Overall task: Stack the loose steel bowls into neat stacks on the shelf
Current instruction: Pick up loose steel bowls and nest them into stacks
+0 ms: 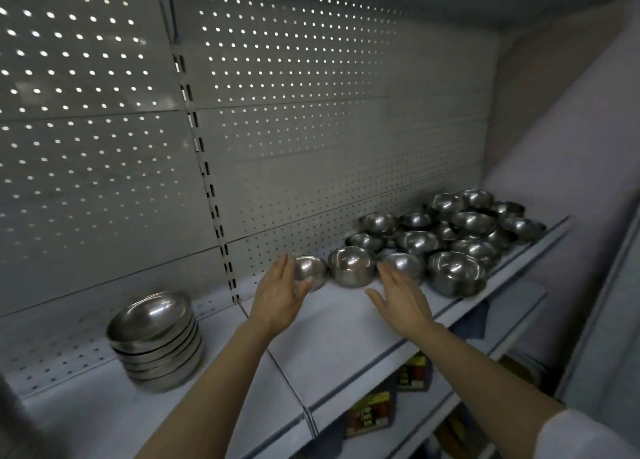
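While both hands are splayed and empty, the main risk is judged to be a knock-on spill. The left hand (280,289) is nearly touching the small bowl (309,270) at the left end of the loose bowls (450,237); actual contact cannot be confirmed. The right hand (401,297) hovers just in front of the centre bowl (351,265), apart from it. That bowl sits between the small bowl and another bowl (403,264), rims apparently touching. If it is scooped fast, its neighbours could be shoved sideways, or the big front bowl (456,272) nudged toward the shelf (346,347) edge. Steel on smooth metal is judged slippery; a two-handed pinch could slip.

One finished stack (157,341) stands well left of the centre bowl, tilted slightly, so an off-centre drop could topple it. The path between is bare shelf. Boxed goods (372,412) are seen on the lower shelf below. The pegboard back (311,129) limits rear reach.
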Motion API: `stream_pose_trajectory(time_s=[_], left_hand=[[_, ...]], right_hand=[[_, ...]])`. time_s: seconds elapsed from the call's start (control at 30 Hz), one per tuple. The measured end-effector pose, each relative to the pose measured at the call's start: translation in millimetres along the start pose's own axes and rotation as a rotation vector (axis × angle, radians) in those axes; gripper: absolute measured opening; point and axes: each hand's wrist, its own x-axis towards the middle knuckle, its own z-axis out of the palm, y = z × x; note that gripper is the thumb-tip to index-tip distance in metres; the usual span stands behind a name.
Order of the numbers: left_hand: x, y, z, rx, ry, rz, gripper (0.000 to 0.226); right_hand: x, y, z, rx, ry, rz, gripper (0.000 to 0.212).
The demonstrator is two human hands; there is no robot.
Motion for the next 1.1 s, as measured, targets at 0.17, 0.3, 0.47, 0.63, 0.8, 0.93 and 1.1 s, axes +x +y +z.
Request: stream_pose_trajectory(time_s=[0.17, 0.3, 0.47, 0.63, 0.8, 0.93, 1.1], left_hand=[[17.4, 29.4, 36.4, -0.014, -0.013, 0.151, 0.076], [39.9, 44.2, 70.0, 0.011, -0.045, 0.135, 0.079], [62.0, 63.4, 102.9, 0.071, -0.062, 0.113, 0.072], [82.5, 66.9, 133.2, 0.084, -0.111, 0.043, 0.074], [95.0, 64.8, 148.9, 0.107, -0.089, -0.056, 0.072], [100.2, 63.6, 155.4, 0.075, -0.045, -0.172, 0.068], [109.7, 71.4, 162.1, -0.057, 0.082, -0.344, 0.062]], right_hand=[[-15.4, 62.1, -17.1, -0.100, 0.107, 0.116, 0.064], [-15.0, 114.3, -29.7, -0.167, 0.162, 0.222, 0.062], [-10.0, 167.3, -40.8, -0.221, 0.174, 0.266, 0.065], [-1.2, 202.5, -40.9, -0.214, 0.156, 0.283, 0.061], [8.2, 212.7, -34.3, -0.087, 0.186, 0.337, 0.057], [16.8, 212.5, -23.5, 0.152, 0.141, 0.469, 0.059], [22.6, 215.5, -5.1, 0.425, 0.212, 0.578, 0.049]])
